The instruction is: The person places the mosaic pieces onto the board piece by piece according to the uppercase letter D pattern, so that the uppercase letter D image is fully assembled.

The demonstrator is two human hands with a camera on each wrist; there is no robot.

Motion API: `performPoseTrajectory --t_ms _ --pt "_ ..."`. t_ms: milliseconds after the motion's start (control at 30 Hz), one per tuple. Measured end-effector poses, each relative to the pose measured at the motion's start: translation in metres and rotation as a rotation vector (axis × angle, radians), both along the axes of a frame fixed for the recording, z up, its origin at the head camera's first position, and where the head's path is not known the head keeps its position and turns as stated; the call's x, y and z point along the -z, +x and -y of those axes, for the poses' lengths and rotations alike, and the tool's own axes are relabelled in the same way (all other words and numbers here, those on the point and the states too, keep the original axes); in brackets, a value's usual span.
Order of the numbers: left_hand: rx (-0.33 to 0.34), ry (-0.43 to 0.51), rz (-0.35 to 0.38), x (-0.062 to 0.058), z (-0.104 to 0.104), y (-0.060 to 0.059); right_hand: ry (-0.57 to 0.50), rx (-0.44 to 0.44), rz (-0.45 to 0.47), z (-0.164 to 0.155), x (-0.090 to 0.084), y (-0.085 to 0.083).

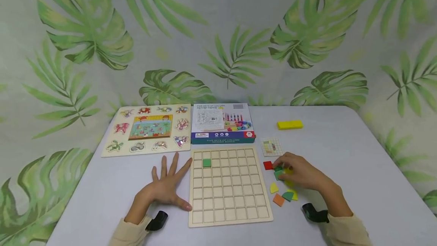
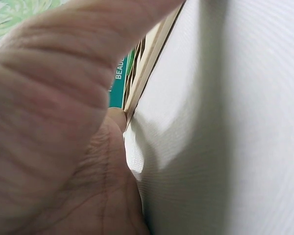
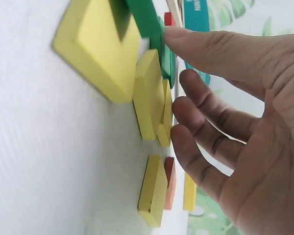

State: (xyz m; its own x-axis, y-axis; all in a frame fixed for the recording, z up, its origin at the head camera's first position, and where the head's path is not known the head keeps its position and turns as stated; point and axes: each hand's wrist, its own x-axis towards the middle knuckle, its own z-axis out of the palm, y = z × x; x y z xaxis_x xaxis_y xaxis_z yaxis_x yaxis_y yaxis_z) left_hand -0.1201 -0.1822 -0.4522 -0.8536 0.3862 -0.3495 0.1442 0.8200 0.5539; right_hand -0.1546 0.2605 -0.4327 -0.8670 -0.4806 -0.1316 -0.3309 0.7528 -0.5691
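Note:
My left hand [image 1: 166, 187] lies spread on the white table, its index fingertip and thumb against the left edge of a wooden grid board [image 1: 225, 193]. One green square tile [image 1: 206, 163] sits in an upper-left cell of the board. To the board's right, my right hand [image 1: 298, 172] reaches down over a loose cluster of tiles with bent fingers. Its thumb tip is right at a green tile [image 3: 161, 58] in the right wrist view; the index finger is hidden there, so I cannot tell whether it pinches one. Beneath the hand are yellow tiles [image 3: 149, 98].
Nearby lie a red tile [image 1: 268, 165], an orange tile [image 1: 278, 200], a yellow quarter-round tile [image 1: 274, 188] and a green one [image 1: 288, 196]. Behind are a pattern card [image 1: 272, 147], a yellow block [image 1: 290, 125], a bead-set box [image 1: 222, 123] and a sea-animal puzzle board [image 1: 114, 147].

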Motion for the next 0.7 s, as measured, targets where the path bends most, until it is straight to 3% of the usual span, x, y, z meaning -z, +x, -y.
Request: performPoseTrajectory --t_ms 700 --pt "0.002 -0.003 0.01 0.0005 0.0008 -0.0006 0.015 -0.028 0.014 -0.0033 -0.0013 0.0001"
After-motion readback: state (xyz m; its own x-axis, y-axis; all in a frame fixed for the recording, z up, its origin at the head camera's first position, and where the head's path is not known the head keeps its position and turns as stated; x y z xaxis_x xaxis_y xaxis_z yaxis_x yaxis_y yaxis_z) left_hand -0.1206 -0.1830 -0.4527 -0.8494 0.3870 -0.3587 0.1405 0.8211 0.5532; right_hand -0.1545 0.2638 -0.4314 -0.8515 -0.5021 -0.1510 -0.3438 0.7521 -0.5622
